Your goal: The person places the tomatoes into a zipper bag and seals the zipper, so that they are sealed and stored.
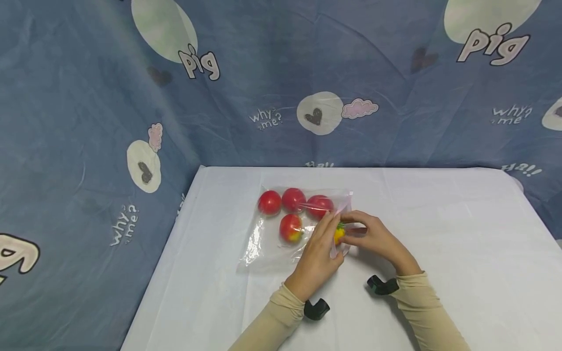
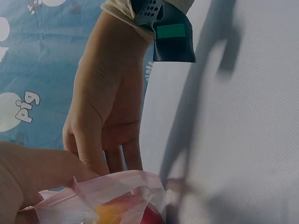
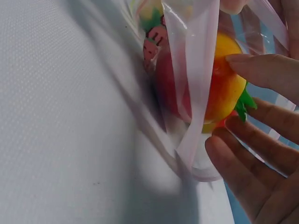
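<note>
Right now, you look to be at the step of handling one yellow-and-red fruit with green leaves point(image 3: 226, 86) through the mouth of a clear bag point(image 1: 265, 251). That fruit sits at the bag's right-hand end, partly behind the pink strip along its opening; whether it is headed in or out, the pictures don't tell. Four more fruits lie inside: three red ones point(image 1: 293, 200) along the far side and one red-and-yellow piece point(image 1: 291, 228) nearer you. The next move, I'd judge, calls for the mouth held wide, so the leaves don't snag the film while you guide the fruit.

Your left hand point(image 1: 313, 263) comes in from the near left, its back upward, long fingers slanting across the bag and thumb at the rim; it seems to grip the film there, though the exact pinch is partly hidden. Your right hand point(image 1: 377, 239) bends inward from the right, thumb and fingertips set around the fruit, the other fingers slightly spread. Both forearms are clear of the white surface point(image 1: 452, 234).
</note>
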`<state>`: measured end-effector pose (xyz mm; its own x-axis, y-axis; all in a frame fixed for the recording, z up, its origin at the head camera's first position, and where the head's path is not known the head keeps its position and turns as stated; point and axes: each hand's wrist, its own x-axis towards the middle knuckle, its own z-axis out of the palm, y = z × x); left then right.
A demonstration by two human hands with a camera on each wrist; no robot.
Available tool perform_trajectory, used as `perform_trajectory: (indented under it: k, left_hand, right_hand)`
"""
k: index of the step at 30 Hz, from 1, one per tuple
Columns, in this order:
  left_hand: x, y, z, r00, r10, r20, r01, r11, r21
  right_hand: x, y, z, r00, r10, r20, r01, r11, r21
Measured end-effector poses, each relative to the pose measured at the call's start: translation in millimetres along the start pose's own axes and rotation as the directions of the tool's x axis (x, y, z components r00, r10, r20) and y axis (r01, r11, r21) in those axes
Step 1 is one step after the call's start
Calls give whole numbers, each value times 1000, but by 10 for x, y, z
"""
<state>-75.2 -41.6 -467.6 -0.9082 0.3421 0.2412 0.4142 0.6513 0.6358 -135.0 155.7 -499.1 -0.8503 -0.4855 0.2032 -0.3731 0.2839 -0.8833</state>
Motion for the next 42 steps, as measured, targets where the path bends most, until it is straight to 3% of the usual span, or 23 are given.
perform_trajectory:
  k: [7, 11, 19, 30, 42]
  left_hand:
    - [-4, -4, 14, 1000, 8, -4, -8, 1000, 14]
    - [-3, 0, 15, 1000, 14, -8, -14, 1000, 27]
    - [1, -9, 2, 1000, 18, -16, -18, 1000, 25]
    - [9, 1, -17, 1000, 17, -13, -16, 1000, 27]
    - [5, 21, -9, 1000, 11, -18, -11, 1000, 17]
  right_hand:
    - [28, 17, 46, 1000, -4, 17, 4, 1000, 21]
    - [69, 5, 99, 999, -46, 12, 46, 999, 29]
    - [165, -5, 220, 994, -106, 15, 106, 993, -45]
    - [109, 20, 200, 998, -54, -27, 53, 998, -40]
    - [183, 0, 278, 996, -89, -18, 88, 995, -53]
